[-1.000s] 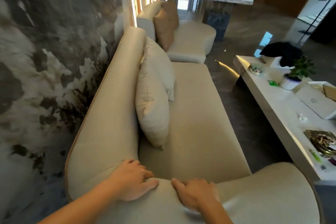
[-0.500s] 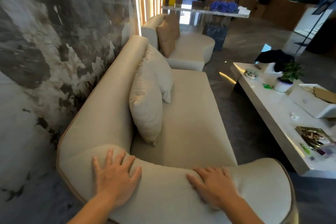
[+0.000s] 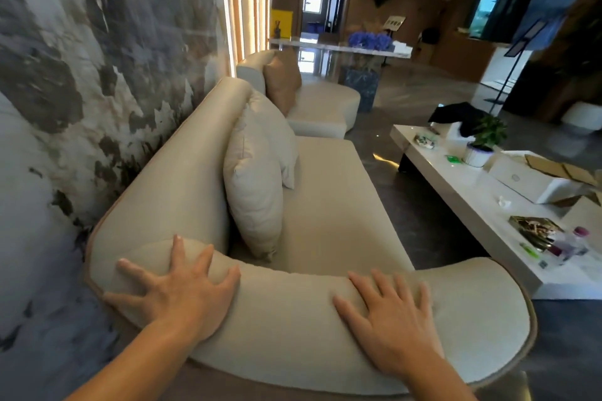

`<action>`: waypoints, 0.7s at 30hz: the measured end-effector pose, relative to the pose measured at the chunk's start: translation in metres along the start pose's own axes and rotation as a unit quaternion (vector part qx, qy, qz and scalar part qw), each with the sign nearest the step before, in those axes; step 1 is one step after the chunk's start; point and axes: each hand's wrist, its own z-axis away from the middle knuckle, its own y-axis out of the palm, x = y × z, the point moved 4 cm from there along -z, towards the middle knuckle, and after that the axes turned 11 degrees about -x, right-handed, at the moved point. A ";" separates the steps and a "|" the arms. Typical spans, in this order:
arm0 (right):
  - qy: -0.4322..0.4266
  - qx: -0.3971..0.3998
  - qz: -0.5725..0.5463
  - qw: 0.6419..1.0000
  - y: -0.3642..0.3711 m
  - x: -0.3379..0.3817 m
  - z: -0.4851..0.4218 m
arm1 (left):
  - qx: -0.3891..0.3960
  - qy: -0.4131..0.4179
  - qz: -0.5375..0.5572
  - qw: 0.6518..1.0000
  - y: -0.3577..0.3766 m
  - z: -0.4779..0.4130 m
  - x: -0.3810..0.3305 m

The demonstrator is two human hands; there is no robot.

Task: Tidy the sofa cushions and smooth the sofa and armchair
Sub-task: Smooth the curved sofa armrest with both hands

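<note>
A beige sofa runs away from me along the marbled wall. Its rounded near armrest lies under both my hands. My left hand is flat on the armrest's left corner, fingers spread. My right hand lies flat further right, fingers apart. Neither holds anything. Two cream cushions stand upright against the backrest, the near cushion overlapping the far cushion. Beyond the sofa stands a cream armchair with a tan cushion leaning on its back.
A low white coffee table stands right of the sofa with a potted plant, a white box, a dark garment and small items. A dark floor aisle separates them. The marbled wall is close on the left.
My hands slid apart along the armrest from a closed position near its middle, and now lie flat and spread. The view has lifted, showing more of the room.
</note>
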 end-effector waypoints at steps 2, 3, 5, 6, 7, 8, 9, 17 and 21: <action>0.041 -0.027 -0.002 0.999 0.005 0.006 0.013 | -0.035 0.026 -0.001 0.999 0.001 -0.004 0.001; 0.058 -0.045 -0.006 0.997 0.004 0.010 0.015 | -0.043 0.037 -0.002 0.998 0.002 -0.006 0.000; 0.078 -0.067 -0.016 0.995 -0.002 0.014 0.011 | -0.042 0.053 -0.004 0.998 0.002 -0.011 -0.004; 0.086 -0.067 -0.029 0.994 -0.005 0.016 0.006 | -0.042 0.059 -0.002 0.997 0.001 -0.015 -0.006; 0.089 -0.068 -0.045 0.993 -0.007 0.019 -0.001 | -0.041 0.059 0.001 0.997 -0.001 -0.020 -0.006; 0.088 -0.070 -0.064 0.992 -0.008 0.023 -0.008 | -0.038 0.056 0.002 0.998 -0.003 -0.026 -0.004; 0.088 -0.070 -0.086 0.990 -0.009 0.026 -0.015 | -0.034 0.053 0.004 0.998 -0.004 -0.032 -0.003; 0.090 -0.061 -0.090 0.990 0.001 0.069 -0.091 | -0.053 0.063 0.005 0.997 -0.001 -0.111 -0.019; 0.069 -0.086 -0.067 0.992 0.011 0.085 -0.133 | -0.056 0.069 0.022 0.996 0.008 -0.166 -0.034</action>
